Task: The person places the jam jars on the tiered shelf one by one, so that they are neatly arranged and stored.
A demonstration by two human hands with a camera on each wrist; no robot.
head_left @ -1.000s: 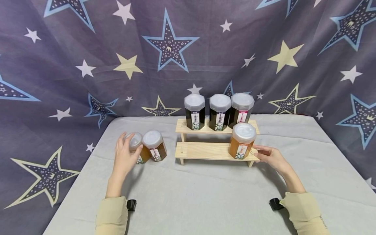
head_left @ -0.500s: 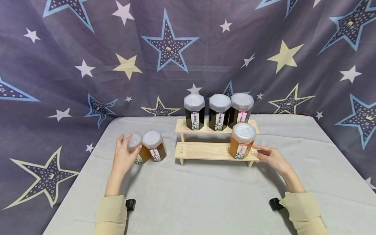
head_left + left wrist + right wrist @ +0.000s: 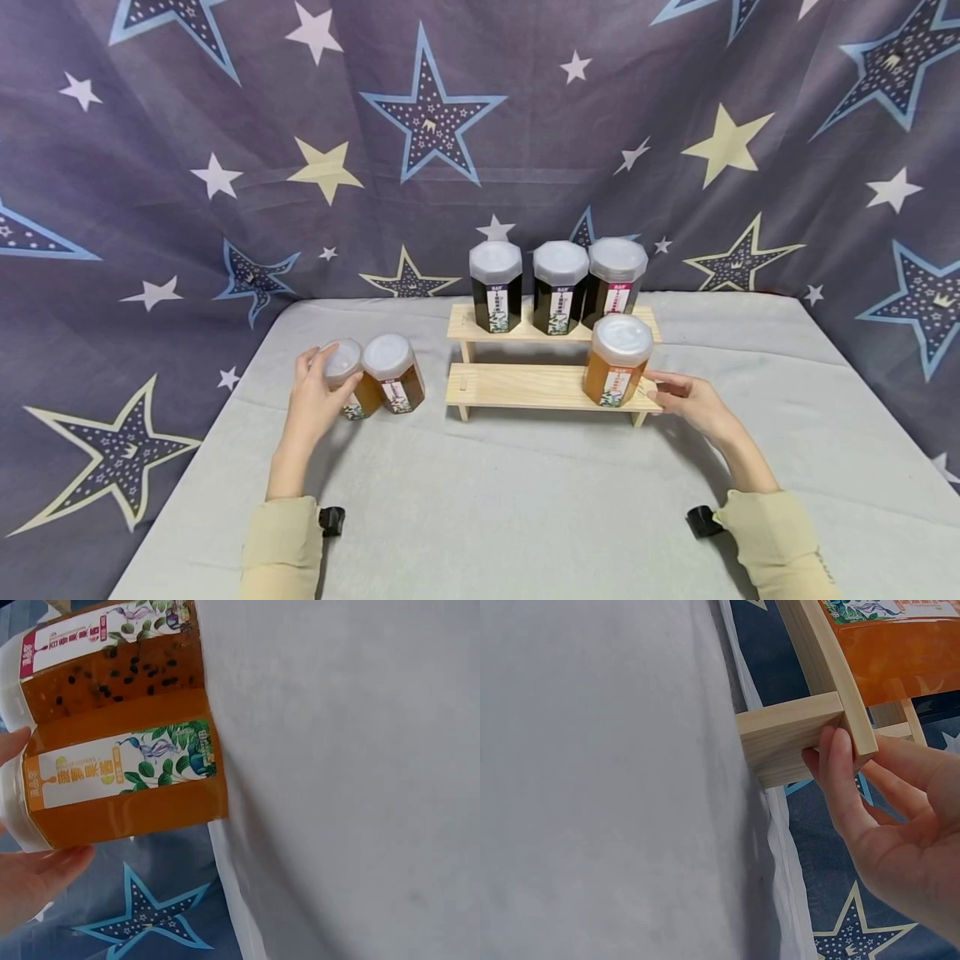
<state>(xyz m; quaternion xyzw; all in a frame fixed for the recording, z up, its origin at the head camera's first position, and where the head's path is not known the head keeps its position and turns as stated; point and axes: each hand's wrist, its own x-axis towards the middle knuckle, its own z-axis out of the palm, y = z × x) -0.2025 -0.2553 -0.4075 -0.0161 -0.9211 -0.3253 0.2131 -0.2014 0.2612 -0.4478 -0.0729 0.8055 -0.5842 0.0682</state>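
My left hand [image 3: 313,400] holds an amber jar [image 3: 127,765] of honey by its white lid, thumb on one side and fingers on the other. The jar stands upright on the table, right beside a browner honey jar [image 3: 403,392] with dark specks inside. At the right end of a two-tier wooden rack [image 3: 517,387], my right hand [image 3: 693,404] pinches the corner of the lower shelf [image 3: 859,727], with fingertips under the board. An orange honey jar [image 3: 617,379] sits on that shelf near this hand.
Three dark jars with whitish lids stand on the upper tier: one at left [image 3: 497,296], one in the middle [image 3: 560,300] and one at right [image 3: 615,279]. A grey-white cloth [image 3: 480,508] covers the table. Behind hangs a star-patterned curtain [image 3: 525,183].
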